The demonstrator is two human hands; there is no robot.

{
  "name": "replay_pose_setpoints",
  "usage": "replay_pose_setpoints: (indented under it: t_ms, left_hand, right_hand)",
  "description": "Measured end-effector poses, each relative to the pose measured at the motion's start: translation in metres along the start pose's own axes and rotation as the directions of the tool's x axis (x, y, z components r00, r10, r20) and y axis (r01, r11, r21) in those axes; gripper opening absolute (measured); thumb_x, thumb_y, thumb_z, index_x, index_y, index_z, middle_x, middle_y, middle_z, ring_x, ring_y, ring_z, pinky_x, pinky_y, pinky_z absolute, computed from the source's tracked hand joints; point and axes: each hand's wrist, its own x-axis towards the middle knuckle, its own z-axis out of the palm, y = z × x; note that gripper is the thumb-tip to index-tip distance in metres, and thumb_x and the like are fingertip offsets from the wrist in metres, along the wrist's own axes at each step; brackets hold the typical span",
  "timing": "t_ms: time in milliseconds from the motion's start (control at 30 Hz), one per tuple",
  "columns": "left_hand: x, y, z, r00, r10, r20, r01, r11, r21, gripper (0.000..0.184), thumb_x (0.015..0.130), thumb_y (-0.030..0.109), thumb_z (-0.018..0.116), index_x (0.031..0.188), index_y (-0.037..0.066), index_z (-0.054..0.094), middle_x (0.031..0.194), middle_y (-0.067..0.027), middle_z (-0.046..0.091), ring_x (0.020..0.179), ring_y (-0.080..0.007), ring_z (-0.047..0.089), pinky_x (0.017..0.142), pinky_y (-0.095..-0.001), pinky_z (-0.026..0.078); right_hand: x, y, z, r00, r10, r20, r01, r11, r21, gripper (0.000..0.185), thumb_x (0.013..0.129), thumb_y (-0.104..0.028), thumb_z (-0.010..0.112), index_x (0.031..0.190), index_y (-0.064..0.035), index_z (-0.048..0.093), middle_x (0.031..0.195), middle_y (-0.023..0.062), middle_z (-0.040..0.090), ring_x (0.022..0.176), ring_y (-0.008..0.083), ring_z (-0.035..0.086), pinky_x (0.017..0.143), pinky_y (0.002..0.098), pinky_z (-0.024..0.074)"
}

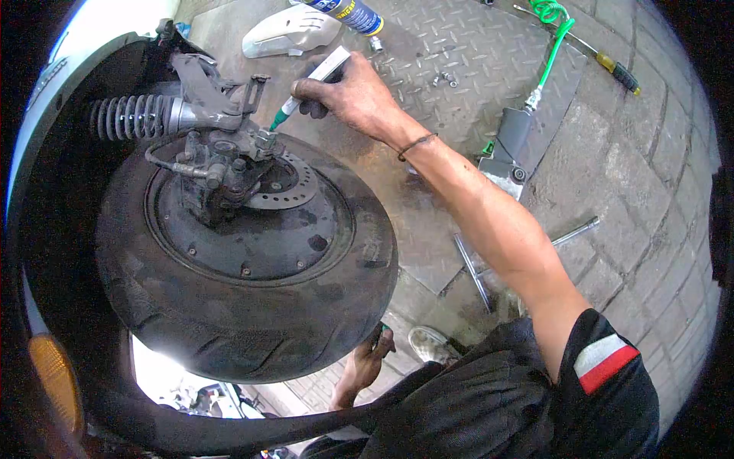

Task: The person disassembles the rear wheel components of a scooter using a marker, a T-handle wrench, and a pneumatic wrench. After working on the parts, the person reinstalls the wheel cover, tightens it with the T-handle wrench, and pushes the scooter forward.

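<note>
A white marker (329,67) with a green tip is in my right hand (348,96), its tip at the axle nut (265,139) beside the brake disc (294,187). Thumb and fingers are closed round the marker's body. Below the black tyre (245,329), my left hand (371,356) has its fingers curled near the tyre's lower right edge. Something small and dark green shows at its fingertips, too little to identify. The brake caliper (218,164) and a coil spring (136,117) are left of the nut.
A metal plate (428,69) on the paving carries a spray can (352,15), several loose nuts (445,79) and an air tool (511,145) with a green hose (552,57). A screwdriver (618,73), a T-handle wrench (474,274) and a pale cover (290,32) lie around.
</note>
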Motion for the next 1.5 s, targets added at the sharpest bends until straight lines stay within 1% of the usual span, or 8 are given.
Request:
replay_pose_setpoints:
  t_ms: [400,567,633,867,933,1067,1167,1500]
  left_hand:
    - [-0.001,0.002,0.001,0.999,-0.037,0.014,0.038,0.996,-0.083,0.041,0.104,0.040,0.049,0.088,0.002,0.056,0.083,-0.0060,0.054,0.078,-0.0163,0.049,0.074,-0.0323,0.042]
    - [-0.001,0.004,-0.002,0.999,-0.040,0.035,0.041,0.999,-0.027,0.041,0.105,0.041,0.048,0.091,0.003,0.055,0.083,-0.0058,0.054,0.079,-0.0161,0.049,0.074,-0.0321,0.042]
    - [-0.001,0.003,-0.002,0.999,-0.021,0.042,0.021,1.000,-0.007,0.040,0.105,0.041,0.048,0.093,0.003,0.055,0.083,-0.0058,0.054,0.079,-0.0160,0.049,0.075,-0.0322,0.042]
    - [-0.002,0.017,0.001,0.997,-0.067,0.031,0.068,0.997,-0.032,0.043,0.105,0.042,0.048,0.089,0.002,0.053,0.082,-0.0060,0.052,0.078,-0.0164,0.047,0.075,-0.0323,0.041]
    - [-0.001,0.014,0.000,0.998,-0.054,0.034,0.055,0.998,-0.020,0.043,0.105,0.042,0.048,0.088,0.002,0.053,0.082,-0.0060,0.052,0.078,-0.0164,0.047,0.075,-0.0324,0.041]
    - [0.001,0.001,-0.001,0.999,-0.022,0.033,0.023,1.000,-0.020,0.041,0.105,0.039,0.048,0.089,0.002,0.055,0.081,-0.0060,0.052,0.077,-0.0163,0.048,0.075,-0.0328,0.042]
    - [0.001,0.000,-0.001,0.999,-0.034,0.028,0.034,0.999,0.004,0.040,0.105,0.038,0.048,0.089,0.002,0.056,0.080,-0.0060,0.053,0.077,-0.0164,0.048,0.075,-0.0332,0.042]
    - [-0.005,0.003,-0.003,0.997,-0.070,0.023,0.069,0.997,0.024,0.042,0.105,0.040,0.047,0.091,0.002,0.058,0.081,-0.0063,0.057,0.077,-0.0177,0.052,0.075,-0.0338,0.044]
  right_hand:
    - [-0.009,-0.001,-0.001,0.999,-0.044,0.011,0.044,0.999,-0.020,0.018,0.086,-0.017,0.070,0.082,0.0003,0.070,0.068,0.0054,0.068,0.060,0.0110,0.062,0.058,0.0286,0.0505]
    - [-0.015,0.003,0.003,0.999,-0.036,-0.008,0.035,0.996,-0.080,0.018,0.085,-0.018,0.072,0.081,0.0003,0.069,0.068,0.0054,0.068,0.061,0.0109,0.063,0.059,0.0288,0.0510]
    - [-0.017,0.002,0.000,0.990,-0.071,-0.120,0.071,0.997,-0.005,0.025,0.078,-0.020,0.075,0.073,0.0034,0.069,0.066,0.0098,0.069,0.059,0.0154,0.065,0.060,0.0335,0.0526]
    - [-0.015,0.000,0.002,0.987,-0.087,-0.137,0.090,0.996,0.017,0.024,0.077,-0.020,0.075,0.080,0.0027,0.069,0.065,0.0103,0.068,0.057,0.0172,0.063,0.061,0.0345,0.0525]
    - [-0.017,0.000,0.003,0.992,-0.098,-0.075,0.091,0.992,-0.092,0.020,0.084,-0.019,0.073,0.080,-0.0002,0.068,0.068,0.0045,0.068,0.062,0.0105,0.063,0.061,0.0281,0.0501]
    - [-0.021,-0.003,0.002,0.994,-0.093,-0.063,0.088,0.993,-0.073,0.018,0.085,-0.017,0.071,0.080,0.0002,0.067,0.068,0.0045,0.068,0.062,0.0098,0.062,0.061,0.0281,0.0502]
    - [-0.020,0.001,0.004,0.988,-0.126,-0.095,0.118,0.989,-0.085,0.023,0.076,-0.021,0.073,0.078,0.0021,0.068,0.064,0.0101,0.067,0.058,0.0174,0.063,0.061,0.0347,0.0518]
    - [-0.032,-0.005,-0.010,0.979,-0.072,-0.192,0.086,0.994,0.062,0.023,0.083,-0.023,0.074,0.085,-0.0005,0.070,0.069,0.0037,0.068,0.063,0.0109,0.062,0.060,0.0301,0.0502]
